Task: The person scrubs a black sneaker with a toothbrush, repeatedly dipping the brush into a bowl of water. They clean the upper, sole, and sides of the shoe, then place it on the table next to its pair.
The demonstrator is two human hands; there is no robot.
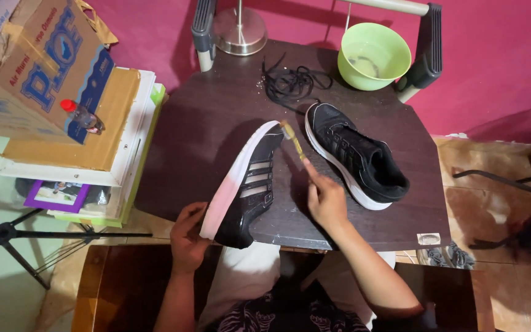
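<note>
Hands work at the near edge of a dark wooden table [216,129]. The left hand [187,237] has its fingers curled around the heel of a black sneaker with a white sole [247,184], tilted on its side with the heel jutting past the table's near edge. The right hand [326,200] pinches a thin yellowish toothbrush [294,142], its head touching the sneaker's toe. A second black sneaker [357,157] sits upright just to the right. Black laces [293,83] lie loose behind, near a green plastic bowl [373,55] at the far edge. Bare tabletop shows at the left, beside stacked cardboard boxes [50,67].
</note>
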